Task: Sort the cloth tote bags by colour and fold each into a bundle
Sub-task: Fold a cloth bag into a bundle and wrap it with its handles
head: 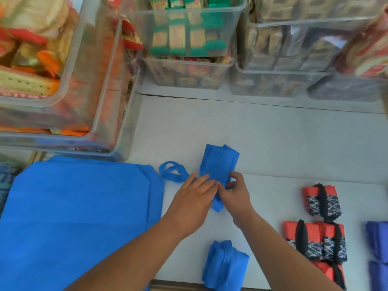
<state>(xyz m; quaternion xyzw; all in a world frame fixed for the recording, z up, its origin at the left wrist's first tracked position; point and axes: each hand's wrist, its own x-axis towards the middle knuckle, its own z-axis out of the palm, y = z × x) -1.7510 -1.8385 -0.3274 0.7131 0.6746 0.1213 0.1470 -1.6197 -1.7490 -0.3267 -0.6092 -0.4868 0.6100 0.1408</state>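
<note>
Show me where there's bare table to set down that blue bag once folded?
Widest bare stretch of table: between the clear bins and the half-folded blue bag, running right beyond the red bundles. A smaller patch lies left of the finished blue bundle. Crowded: the left, under flat blue bags, and the right edge, with purple bundles.

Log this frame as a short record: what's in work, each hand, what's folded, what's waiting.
in work: half-folded blue cloth tote bag, handle loop loose to its left
left hand: straight fingers press on it
right hand: pinches its fold
waiting: flat blue cloth tote bags, left
folded: blue cloth bundle near edge; red-and-black cloth bundles right; dark blue bundles far right
behind: clear plastic bins of packaged snacks
</note>
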